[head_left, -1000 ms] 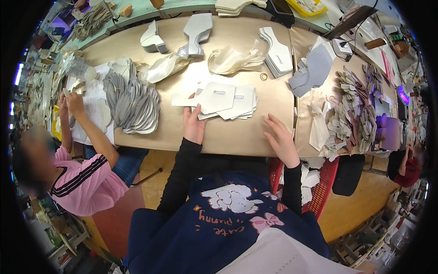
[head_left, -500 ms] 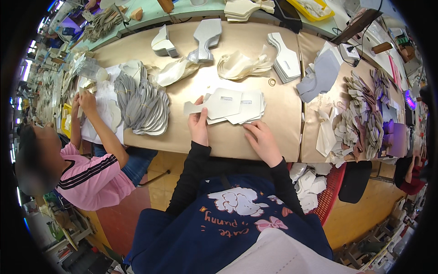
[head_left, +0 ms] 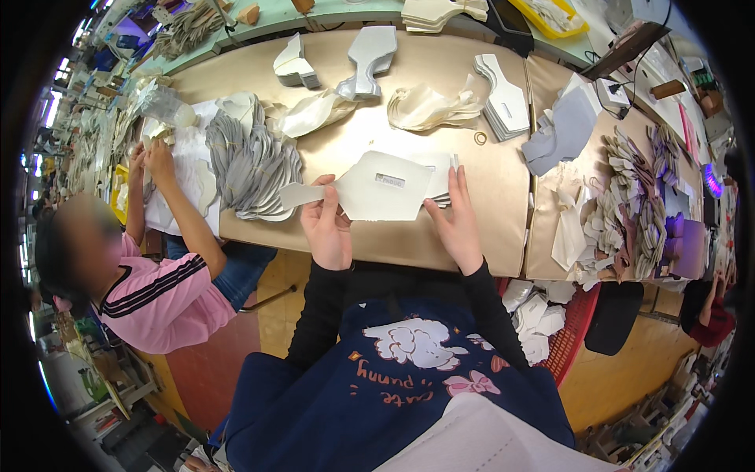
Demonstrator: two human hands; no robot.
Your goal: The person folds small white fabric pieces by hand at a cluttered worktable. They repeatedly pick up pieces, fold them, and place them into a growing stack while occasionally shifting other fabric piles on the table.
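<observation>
My left hand (head_left: 327, 230) is closed on the narrow neck of an off-white flat cut piece (head_left: 389, 206). It has a wide angular body with a small dark-edged rectangular mark, and its narrow end sticks out left of my fingers. Under its right side lies a small stack of similar off-white pieces (head_left: 443, 163), partly hidden. My right hand (head_left: 456, 224) grips that stack at its right edge, fingers stretched along the side and thumb by the held piece's lower right corner. Grey cut pieces (head_left: 255, 169), bundled with bands, lie to the left.
Along the table's far side stand a grey-white stack (head_left: 368, 59), cream pieces (head_left: 432, 106) and a white stack (head_left: 503, 98). Grey pieces (head_left: 562, 130) lie farther right. A co-worker in a pink shirt (head_left: 169, 303) sits at left. Beneath the right side stands a red basket (head_left: 570, 338).
My left hand has drawn the top piece left and nearer to me, lifting it over the stack. My right hand has moved up from the near edge to the stack's right side.
</observation>
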